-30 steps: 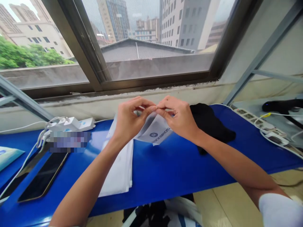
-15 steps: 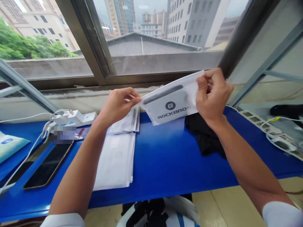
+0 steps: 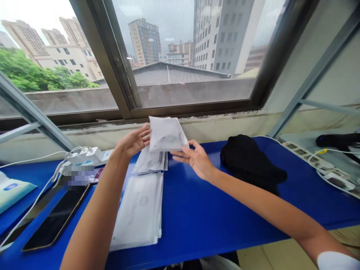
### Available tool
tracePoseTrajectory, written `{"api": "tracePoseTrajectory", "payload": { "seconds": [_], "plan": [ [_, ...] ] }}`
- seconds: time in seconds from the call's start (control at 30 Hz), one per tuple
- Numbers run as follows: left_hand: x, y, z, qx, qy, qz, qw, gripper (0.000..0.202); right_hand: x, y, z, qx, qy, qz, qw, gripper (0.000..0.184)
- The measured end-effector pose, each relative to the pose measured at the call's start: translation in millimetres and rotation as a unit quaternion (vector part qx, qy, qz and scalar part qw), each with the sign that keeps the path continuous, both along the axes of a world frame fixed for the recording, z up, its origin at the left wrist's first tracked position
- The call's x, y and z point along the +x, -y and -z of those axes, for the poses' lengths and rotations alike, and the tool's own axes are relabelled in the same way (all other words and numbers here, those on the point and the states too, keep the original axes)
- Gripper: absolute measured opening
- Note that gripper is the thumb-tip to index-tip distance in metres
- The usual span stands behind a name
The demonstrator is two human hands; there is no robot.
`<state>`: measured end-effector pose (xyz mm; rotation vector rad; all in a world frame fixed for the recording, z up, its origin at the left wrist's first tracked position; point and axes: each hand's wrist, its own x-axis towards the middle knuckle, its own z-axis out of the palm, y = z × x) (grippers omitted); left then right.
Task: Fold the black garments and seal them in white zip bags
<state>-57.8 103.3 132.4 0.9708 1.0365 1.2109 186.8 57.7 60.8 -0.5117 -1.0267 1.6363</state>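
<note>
A white, translucent plastic pouch (image 3: pixel 167 131) with a dark item showing faintly inside is held up near the window sill, its printed side not in view. My left hand (image 3: pixel 135 141), a ring on one finger, is at the pouch's left edge with its fingers stretched out and apart; some tips meet or pass behind the edge. My right hand (image 3: pixel 197 157) grips the lower right corner, thumb and fingers around it, slightly blurred. Below lie a small pile of white pouches (image 3: pixel 149 161) and, nearer me, a stack of larger white zip pouches (image 3: pixel 140 213).
On the right of the blue table (image 3: pixel 202 217) lies a black cloth item (image 3: pixel 250 161). A phone (image 3: pixel 59 217), a white plug strip (image 3: pixel 90 155) with cables and a tissue pack (image 3: pixel 14 189) are at left. Another power strip (image 3: pixel 312 153) runs along the right; metal frame bars flank both sides.
The pouch has moved left and turned, so its printed logo no longer shows. My right hand came left and down to its lower corner; my left hand's pinch has spread. The camera view tilted up.
</note>
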Motion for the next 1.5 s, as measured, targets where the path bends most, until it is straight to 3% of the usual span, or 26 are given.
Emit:
{"api": "tracePoseTrajectory", "payload": {
  "seconds": [0.1,0.23,0.43,0.53,0.63,0.73,0.8,0.83,0.93,1.03,1.1,1.13,1.2,1.27,1.3,1.4,1.5],
  "plan": [
    [-8.9,-7.7,13.1,-0.028,-0.128,-0.029,0.991,0.052,-9.0,7.0,17.2,-0.006,0.086,-0.103,0.991,0.039],
    [-33.6,-10.6,27.8,-0.061,-0.216,-0.057,0.973,0.078,-12.1,0.2,41.4,-0.024,0.227,-0.132,0.965,0.017],
    [-63.4,-15.4,38.4,-0.064,-0.367,-0.086,0.924,0.066,-12.2,-4.4,57.7,0.003,0.299,-0.142,0.944,0.017],
    [-55.1,-23.0,41.3,-0.03,-0.473,-0.119,0.872,0.07,-10.5,-3.3,56.6,0.026,0.316,-0.155,0.936,0.019],
    [-25.6,-26.2,52.8,0.029,-0.55,-0.133,0.824,0.076,-6.1,-5.0,53.0,0.038,0.332,-0.168,0.927,0.019],
    [11.5,-20.9,72.9,0.049,-0.66,-0.119,0.74,0.077,2.1,-12.3,44.2,0.051,0.347,-0.162,0.922,0.019],
    [29.4,-15.9,85.3,0.032,-0.729,-0.108,0.676,0.081,11.5,-20.7,31.8,0.061,0.356,-0.141,0.922,0.017],
    [34.8,-14.0,89.9,0.021,-0.747,-0.105,0.657,0.082,18.5,-25.6,22.8,0.065,0.359,-0.128,0.922,0.015],
    [38.8,-12.5,96.9,0.011,-0.75,-0.104,0.653,0.08,53.9,-40.2,-14.0,0.069,0.355,-0.105,0.926,0.004],
    [34.9,-15.3,97.9,0.019,-0.743,-0.103,0.661,0.081,113.2,-51.9,-55.4,0.103,0.373,-0.094,0.917,0.016],
    [32.8,-17.4,98.0,0.02,-0.738,-0.1,0.668,0.083,159.1,-59.6,-75.2,0.126,0.452,-0.02,0.883,0.018],
    [31.9,-18.4,97.9,0.018,-0.735,-0.099,0.671,0.085,180.5,-63.9,-80.6,0.129,0.522,0.033,0.843,0.015],
    [30.3,-20.2,96.7,0.011,-0.73,-0.097,0.676,0.087,213.3,-72.6,-80.4,0.091,0.707,0.086,0.696,0.01],
    [28.4,-21.9,92.8,0.0,-0.724,-0.09,0.684,0.089,225.9,-79.0,-67.2,0.036,0.788,0.061,0.612,0.016],
    [27.8,-22.4,89.3,-0.008,-0.722,-0.086,0.686,0.09,223.9,-80.7,-57.4,0.014,0.805,0.031,0.593,0.023],
    [31.1,-20.9,73.1,0.01,-0.714,-0.127,0.688,0.092,194.9,-81.8,-26.6,-0.008,0.815,-0.042,0.578,0.038],
    [45.0,-13.1,54.5,0.146,-0.649,-0.199,0.719,0.075,161.2,-82.0,-9.4,0.021,0.819,-0.05,0.572,0.045]
  ]
}}
